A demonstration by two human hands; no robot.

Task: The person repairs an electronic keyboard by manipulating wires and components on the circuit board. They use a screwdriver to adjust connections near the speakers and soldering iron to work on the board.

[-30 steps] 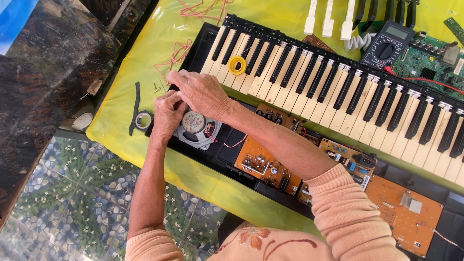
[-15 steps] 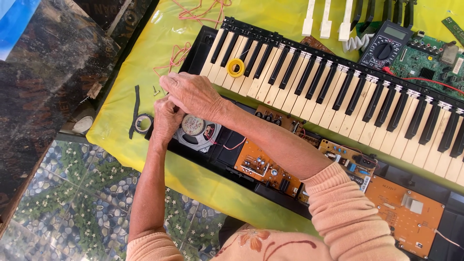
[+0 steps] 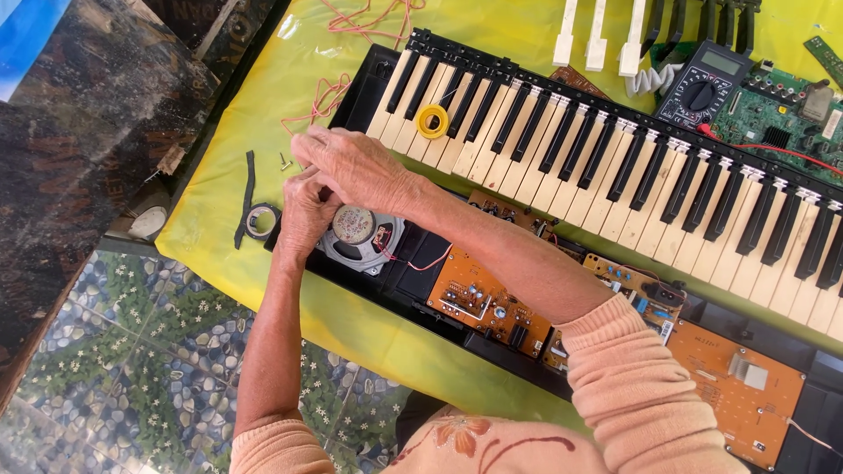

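Note:
An opened electronic keyboard [image 3: 615, 167] lies across a yellow cloth, its circuit boards bared along the near side. A round speaker [image 3: 356, 233] with red wires sits at the case's left end. My left hand [image 3: 303, 215] reaches up beside the speaker, its fingertips tucked under my right hand [image 3: 351, 167]. The right hand arches over them at the case's left corner, by the lowest keys. Whatever is between the fingers is hidden.
A yellow tape roll [image 3: 432, 121] rests on the keys. A black tape roll [image 3: 260, 219], a black strip and small screws lie on the yellow cloth [image 3: 228, 149] at left. Loose keys [image 3: 597, 39], a multimeter [image 3: 702, 88] and a green circuit board [image 3: 781, 114] lie behind the keyboard. Orange boards [image 3: 483, 298] line the near edge.

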